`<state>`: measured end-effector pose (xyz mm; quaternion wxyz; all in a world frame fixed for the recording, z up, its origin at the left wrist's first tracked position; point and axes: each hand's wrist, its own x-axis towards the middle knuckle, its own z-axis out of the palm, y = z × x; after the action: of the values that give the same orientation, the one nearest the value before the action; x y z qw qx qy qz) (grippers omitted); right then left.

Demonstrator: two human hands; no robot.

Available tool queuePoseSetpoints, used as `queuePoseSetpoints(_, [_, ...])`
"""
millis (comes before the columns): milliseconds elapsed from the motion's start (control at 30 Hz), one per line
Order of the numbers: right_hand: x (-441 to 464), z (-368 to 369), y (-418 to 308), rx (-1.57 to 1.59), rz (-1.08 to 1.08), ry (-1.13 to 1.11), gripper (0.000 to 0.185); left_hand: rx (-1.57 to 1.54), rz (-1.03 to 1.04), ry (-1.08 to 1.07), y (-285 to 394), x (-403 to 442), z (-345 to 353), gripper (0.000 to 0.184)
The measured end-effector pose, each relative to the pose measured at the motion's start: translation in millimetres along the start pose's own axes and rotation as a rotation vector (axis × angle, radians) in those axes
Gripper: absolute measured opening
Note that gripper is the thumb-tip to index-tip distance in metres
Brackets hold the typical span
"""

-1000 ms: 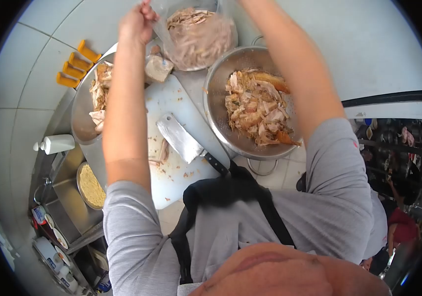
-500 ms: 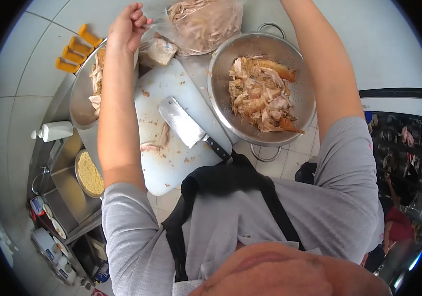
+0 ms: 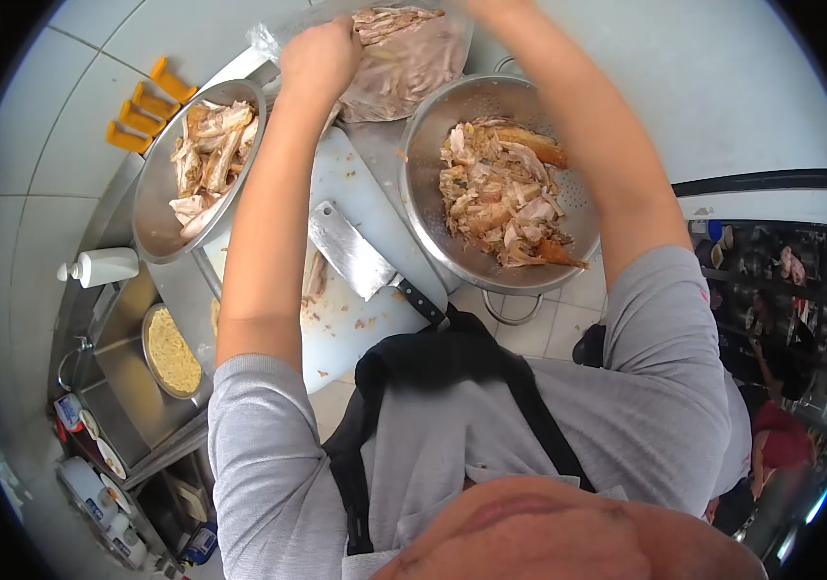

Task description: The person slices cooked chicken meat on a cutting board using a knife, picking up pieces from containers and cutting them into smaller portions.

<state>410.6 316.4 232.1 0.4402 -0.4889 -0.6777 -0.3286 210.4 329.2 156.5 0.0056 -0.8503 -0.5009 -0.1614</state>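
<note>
A clear plastic bag of pale shredded meat (image 3: 404, 87) sits toward the steel desk's (image 3: 378, 148) far end, the left hand (image 3: 321, 58) over its edge.
I can't tell if those fingers grip it; the right hand's are out of sight. A perforated steel colander (image 3: 580, 215) crowds close; a broad steel cleaver (image 3: 355, 256) lies on the scrap-flecked white plastic board (image 3: 355, 179), near glossy wall tiles (image 3: 70, 126).

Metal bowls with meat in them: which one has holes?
The right bowl, to the right of the cleaver: small holes dot its wall, and a loop handle juts from its near edge. The left bowl shows neither.
</note>
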Motion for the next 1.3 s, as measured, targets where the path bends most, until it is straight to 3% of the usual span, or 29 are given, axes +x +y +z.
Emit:
queuePoseSetpoints(67, [-14.8, -1.7, -25.5, 0.047, -0.012, -0.886, 0.021, 0.016, -0.038, -0.033, -2.6, -6.7, 2.3, 0.032])
queuePoseSetpoints(200, [-55.1, 36.6, 21.1, -0.109, 0.181, -0.961, 0.025, 0.091, -0.270, -0.048, -32.6, 0.7, 15.2, 0.049])
queuePoseSetpoints(267, [-63.8, 24.3, 32.1, -0.169, 0.168, -0.766, 0.032, 0.097, -0.338, -0.068, -36.1, -5.4, 20.3, 0.055])
queuePoseSetpoints(333, [-68.8, 33.3, 38.4, -0.186, 0.205, -0.791, 0.032, 0.013, -0.381, -0.334, -33.3, 7.1, 19.3, 0.061])
queuePoseSetpoints(467, [-70.6, 46.4, 43.9, -0.221, 0.342, -0.891, 0.034, -0.168, -0.338, -0.391, -64.7, 25.5, 65.2, 0.046])
queuePoseSetpoints(500, [-68.0, 46.8, 46.1, -0.223, 0.345, -0.887, 0.034, -0.616, -0.363, -0.297, -68.4, 26.5, 74.4, 0.037])
queuePoseSetpoints(533, [-63.7, 43.7, 46.0, -0.216, 0.400, -1.047, 0.034, -1.062, -0.375, -0.193, -71.3, 26.8, 84.3, 0.028])
queuePoseSetpoints(567, [-64.8, 46.0, 49.5, -0.206, 0.453, -1.210, 0.034, -1.061, -0.374, -0.194, -73.6, 25.7, 96.2, 0.028])
queuePoseSetpoints(633, [-97.3, 84.3, 81.3, -0.201, 0.446, -1.200, 0.034, -1.672, -0.731, -0.037, -82.9, 24.2, 119.3, 0.022])
queuePoseSetpoints(700, [-108.0, 94.7, 100.3, -0.196, 0.441, -1.190, 0.033, -1.809, -0.820, 0.006, -85.9, 17.0, 121.4, 0.021])
queuePoseSetpoints(733, [-102.6, 87.8, 104.6, -0.107, 0.604, -1.177, 0.033, -1.947, -0.910, 0.046, -89.0, 15.1, 125.4, 0.020])
queuePoseSetpoints(767, [-98.7, 81.5, 104.3, -0.017, 0.766, -1.159, 0.033, -1.947, -0.912, 0.044, -95.1, 14.4, 127.3, 0.020])
queuePoseSetpoints(800, [-102.7, 80.0, 99.1, -0.017, 0.768, -1.162, 0.033, -1.730, -0.914, 0.000, -103.8, 14.2, 127.4, 0.021])
queuePoseSetpoints(833, [-113.8, 84.6, 95.3, -0.045, 0.738, -0.927, 0.033, -1.512, -0.907, -0.042, -108.4, 14.6, 127.8, 0.024])
queuePoseSetpoints(867, [-118.6, 88.8, 92.4, -0.071, 0.701, -0.690, 0.032, -1.511, -0.905, -0.043, -94.4, 12.2, 112.9, 0.024])
queuePoseSetpoints(900, [-112.1, 86.2, 83.5, -0.071, 0.703, -0.690, 0.032, -0.968, -0.748, 0.231, -67.2, 6.1, 82.5, 0.026])
queuePoseSetpoints(933, [-102.7, 79.3, 70.8, 0.021, 0.652, -0.529, 0.032, -0.418, -0.560, 0.461, -51.2, 4.3, 62.3, 0.028])
queuePoseSetpoints(967, [-93.5, 69.2, 59.7, 0.108, 0.598, -0.369, 0.032, -0.420, -0.561, 0.457, -49.7, 8.7, 58.9, 0.028])
queuePoseSetpoints(1000, [-84.1, 53.0, 47.9, 0.106, 0.598, -0.374, 0.032, -0.244, -0.282, 0.487, -48.5, 13.9, 58.6, 0.033])
queuePoseSetpoints(1033, [-74.5, 34.7, 34.8, 0.184, 0.440, -0.639, 0.032, -0.068, -0.002, 0.508, -47.7, 18.5, 59.5, 0.038])
queuePoseSetpoints(1067, [-71.8, 26.8, 29.1, 0.262, 0.271, -0.899, 0.033, -0.072, -0.006, 0.506, -51.7, 25.1, 64.0, 0.038])
queuePoseSetpoints(1100, [-77.1, 28.6, 28.1, 0.260, 0.272, -0.904, 0.033, 0.023, 0.044, 0.340, -56.8, 33.1, 66.9, 0.033])
queuePoseSetpoints(1133, [-87.0, 34.0, 28.7, 0.200, 0.159, -1.062, 0.034, 0.117, 0.095, 0.175, -59.3, 41.2, 68.2, 0.030])
queuePoseSetpoints(1167, [-88.0, 33.5, 26.0, 0.138, 0.041, -1.214, 0.035, 0.115, 0.096, 0.175, -56.9, 50.7, 61.1, 0.030])
queuePoseSetpoints(1233, [-85.9, 10.8, 21.9, 0.183, 0.061, -1.302, 0.028, -0.144, -0.353, 0.058, -53.7, 70.4, 50.5, 0.037])
queuePoseSetpoints(1300, [-80.0, -20.9, 11.5, 0.230, 0.085, -1.399, 0.022, -0.238, -0.313, 0.146, -76.1, 88.1, 63.9, 0.039])
